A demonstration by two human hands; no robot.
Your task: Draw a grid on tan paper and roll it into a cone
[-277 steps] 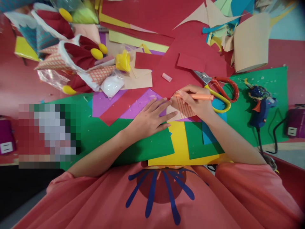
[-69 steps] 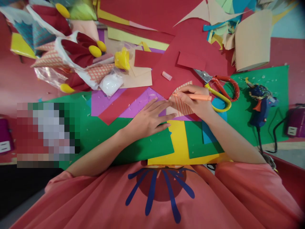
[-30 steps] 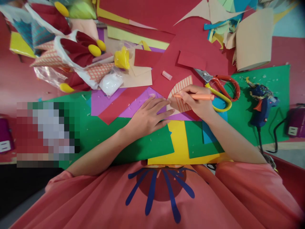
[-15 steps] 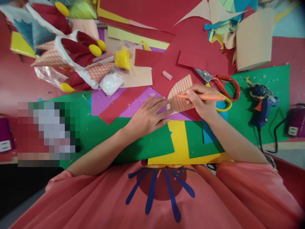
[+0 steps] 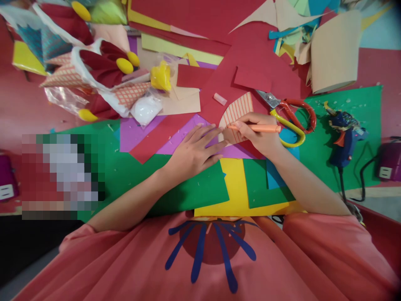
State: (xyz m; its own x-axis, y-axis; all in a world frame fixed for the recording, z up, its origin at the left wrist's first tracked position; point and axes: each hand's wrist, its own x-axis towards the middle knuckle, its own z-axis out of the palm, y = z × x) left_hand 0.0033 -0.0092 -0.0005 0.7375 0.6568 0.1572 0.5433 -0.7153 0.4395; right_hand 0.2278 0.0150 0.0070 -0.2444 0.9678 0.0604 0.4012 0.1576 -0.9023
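An orange marker point(image 5: 265, 128) is gripped between the thumb and fingers of my right hand point(image 5: 260, 136), its tip on a beige paper piece point(image 5: 239, 108). Orange stripes run across that piece, which has one curved edge. My left hand point(image 5: 197, 148) lies flat with fingers spread, fingertips at the left edge of the striped paper, over purple paper point(image 5: 194, 123). A small pale pink cap point(image 5: 220, 99) rests just above the striped paper. Scissors point(image 5: 283, 110) with red and yellow handles lie right beside my right hand, blades partly under a red paper piece.
A blue glue gun point(image 5: 344, 142) with a cord stands on green sheets point(image 5: 372, 113) at right. A beige paper roll point(image 5: 335, 52) is behind it. Paper cones with red felt and yellow ovals point(image 5: 124, 65) crowd the left back. A bag of white material point(image 5: 146, 108) lies near them.
My right hand and the marker have shifted left across the striped paper, toward my left fingertips. The striped paper has tilted slightly. My left hand stays nearly in place.
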